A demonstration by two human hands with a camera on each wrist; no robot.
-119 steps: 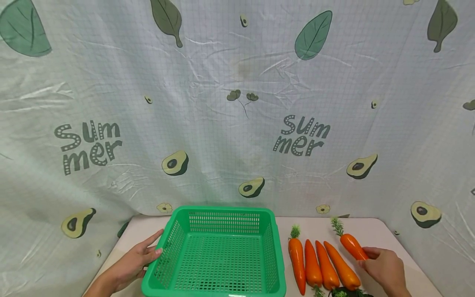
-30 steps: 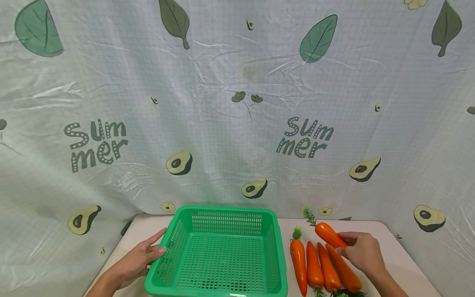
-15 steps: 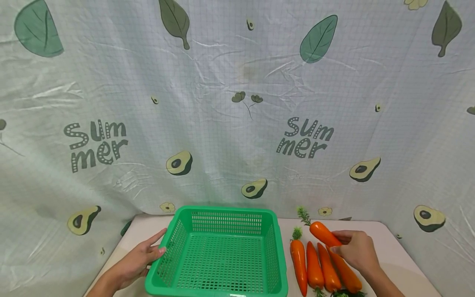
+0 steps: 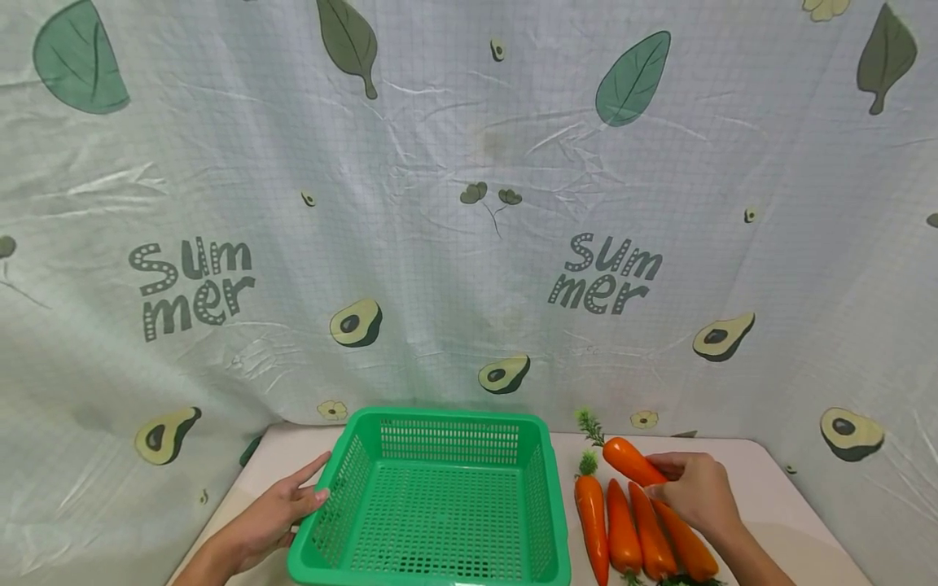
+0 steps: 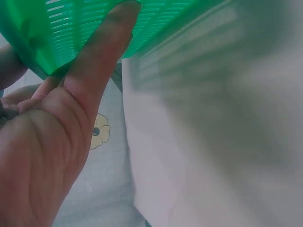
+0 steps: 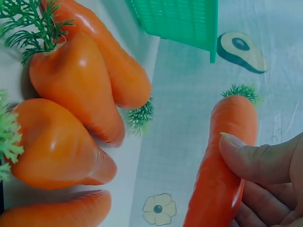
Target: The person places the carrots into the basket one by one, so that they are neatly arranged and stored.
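Observation:
My right hand (image 4: 696, 490) holds a toy-looking orange carrot (image 4: 628, 458) with a feathery green top, above a row of several more carrots (image 4: 623, 537). In the right wrist view the thumb (image 6: 255, 161) presses on its side while the other fingers pass behind. A green plastic basket (image 4: 454, 414) with slotted walls stands to the left of the row, with nothing in it. At its left side my left hand (image 4: 277, 506) grips the wall, thumb on the rim and fingers outside. The left wrist view shows a finger (image 5: 102, 52) stretched along the slotted wall.
The light table (image 4: 762, 488) ends at a hanging cloth (image 4: 440, 268) printed with leaves, avocados and lettering. Dark green leafy matter (image 4: 681, 580) lies at the bottom edge, below the carrots, mostly cut off.
My right hand has carried its carrot leftward from the far right of the table to above the carrot row. The left hand stays on the basket. The head view has shifted slightly.

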